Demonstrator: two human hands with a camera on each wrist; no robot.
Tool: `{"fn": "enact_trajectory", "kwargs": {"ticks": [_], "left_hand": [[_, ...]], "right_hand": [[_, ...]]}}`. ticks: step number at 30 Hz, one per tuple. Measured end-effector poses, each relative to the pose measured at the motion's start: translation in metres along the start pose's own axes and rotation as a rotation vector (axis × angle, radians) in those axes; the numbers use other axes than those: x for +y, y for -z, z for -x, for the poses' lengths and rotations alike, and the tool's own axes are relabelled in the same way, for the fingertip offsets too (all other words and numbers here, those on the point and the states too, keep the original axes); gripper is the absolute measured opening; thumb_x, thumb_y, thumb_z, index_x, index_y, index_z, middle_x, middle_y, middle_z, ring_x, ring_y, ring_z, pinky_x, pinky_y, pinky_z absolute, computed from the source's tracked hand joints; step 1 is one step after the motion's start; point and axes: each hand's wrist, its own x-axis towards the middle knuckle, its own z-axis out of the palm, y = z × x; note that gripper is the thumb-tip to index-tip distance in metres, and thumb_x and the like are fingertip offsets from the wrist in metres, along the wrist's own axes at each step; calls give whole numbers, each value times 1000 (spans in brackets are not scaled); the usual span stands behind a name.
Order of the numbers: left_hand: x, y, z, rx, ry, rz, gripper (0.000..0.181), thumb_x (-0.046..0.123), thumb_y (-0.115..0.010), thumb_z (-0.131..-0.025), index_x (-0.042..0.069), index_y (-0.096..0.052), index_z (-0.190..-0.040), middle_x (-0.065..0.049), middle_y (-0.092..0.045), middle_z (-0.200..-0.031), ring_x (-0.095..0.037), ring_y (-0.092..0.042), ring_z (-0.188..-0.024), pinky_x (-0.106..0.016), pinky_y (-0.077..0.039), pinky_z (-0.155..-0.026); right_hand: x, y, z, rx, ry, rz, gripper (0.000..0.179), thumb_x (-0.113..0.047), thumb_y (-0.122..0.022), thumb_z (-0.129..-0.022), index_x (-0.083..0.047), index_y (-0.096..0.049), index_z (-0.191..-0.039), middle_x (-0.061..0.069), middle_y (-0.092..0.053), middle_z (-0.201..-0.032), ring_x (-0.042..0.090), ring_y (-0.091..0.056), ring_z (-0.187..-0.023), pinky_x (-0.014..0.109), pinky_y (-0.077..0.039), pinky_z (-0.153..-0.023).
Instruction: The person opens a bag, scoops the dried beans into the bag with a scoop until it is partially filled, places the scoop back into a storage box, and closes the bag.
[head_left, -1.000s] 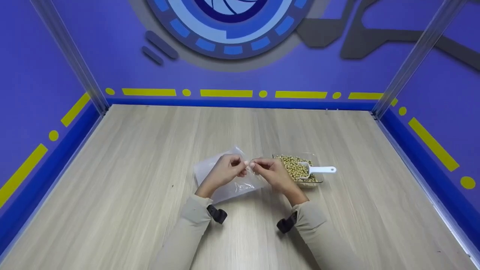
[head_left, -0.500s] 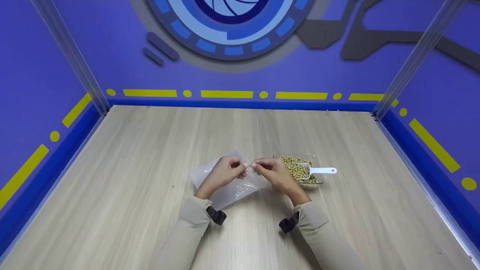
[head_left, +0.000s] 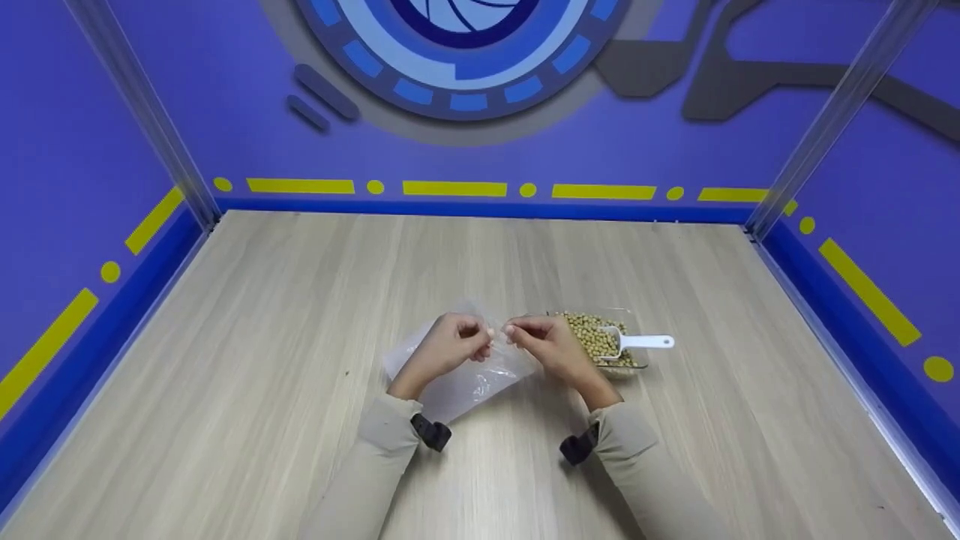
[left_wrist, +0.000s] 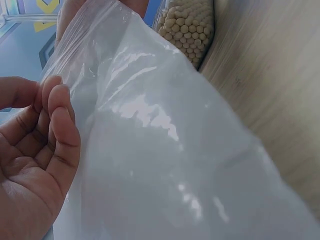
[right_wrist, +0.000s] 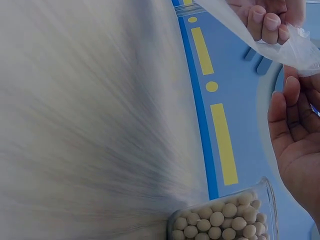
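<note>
A clear plastic zip bag (left_wrist: 150, 130) hangs between my two hands over the middle of the table, looking flat, with creases and bright glints. My left hand (head_left: 448, 346) pinches its top edge between thumb and fingertips; in the left wrist view the fingers (left_wrist: 65, 130) lie curled against the ridged strip. Close beside it, my right hand (head_left: 551, 346) pinches the same edge, its fingertips a short way from the left ones. In the right wrist view, a crumpled bit of the bag (right_wrist: 300, 50) shows at the right hand (right_wrist: 300, 135).
Just right of my right hand stands a clear container (head_left: 636, 319) full of round, pale yellow-green beans (head_left: 589, 335). A white scoop (head_left: 646, 341) rests in the beans, handle pointing right. Blue-purple walls (head_left: 480, 161) bound the wooden table (head_left: 300, 300) at the back and sides.
Both hands stay almost in place, still pinching the bag. The bag's lower edge has swung slightly down toward me, and its upper corner has sunk a little behind the left hand.
</note>
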Motion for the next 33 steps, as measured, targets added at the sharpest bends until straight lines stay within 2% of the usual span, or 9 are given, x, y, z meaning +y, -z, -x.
{"fn": "enact_trajectory", "kwargs": {"ticks": [2,5,8,14,16,23,29,33], "left_hand": [[11,2,5,-10,0,-2,23,2,-54,-93,-14,-61,-78,-22,-64,-71,-10,-56,-60,-27,-52,-63],[13,3,8,-16,0,-8,25,4,-54,-93,-14,-62,-77,-22,-65,-72,-10,-56,-60,-27,-51,-63],[8,3,6,-18,-1,-17,26,4,-54,-93,-14,-62,-77,-21,-65,-71,-10,-57,-60,-28,-52,-63],[-19,1,-5,-28,-6,-19,27,5,-54,-93,-13,-65,-77,-22,-65,-70,-9,-56,-58,-24,-50,-60],[-24,0,-7,-30,-12,-15,26,6,-55,-93,-11,-65,-75,-19,-65,-68,-8,-56,-58,-21,-49,-59],[-26,2,-6,-43,-22,8,26,7,-56,-91,-6,-66,-72,-2,-61,-62,-8,-57,-58,-21,-50,-58],[-26,3,-5,-62,-42,0,27,8,-57,-91,-7,-66,-70,-5,-63,-62,-8,-57,-55,-21,-50,-56],[-27,4,-5,-85,-32,-3,27,8,-57,-92,-9,-67,-73,-8,-64,-65,-9,-57,-56,-21,-49,-56]], "right_hand": [[0,1,0,6,8,7,22,-2,-60,-92,16,-66,-103,28,-67,-89,4,-58,-75,16,-47,-70],[0,1,0,17,23,22,22,-2,-60,-92,16,-67,-102,30,-67,-89,4,-58,-76,16,-47,-71],[0,1,0,28,25,24,21,-2,-60,-92,15,-67,-101,32,-66,-90,4,-59,-76,16,-47,-71],[-4,2,1,64,1,54,22,-3,-61,-91,14,-68,-102,29,-68,-91,7,-61,-77,15,-48,-72],[-5,2,1,75,-4,70,22,-4,-61,-91,14,-68,-102,28,-69,-91,8,-61,-77,15,-48,-71],[-7,4,1,91,-17,85,21,-4,-61,-92,12,-69,-101,21,-69,-86,8,-58,-75,16,-46,-69],[-9,6,1,92,-34,124,22,-6,-61,-92,11,-69,-102,21,-69,-87,10,-57,-76,17,-46,-69],[-7,8,-1,93,-48,94,22,-5,-61,-92,14,-68,-102,22,-69,-88,11,-58,-77,17,-46,-70]]}}
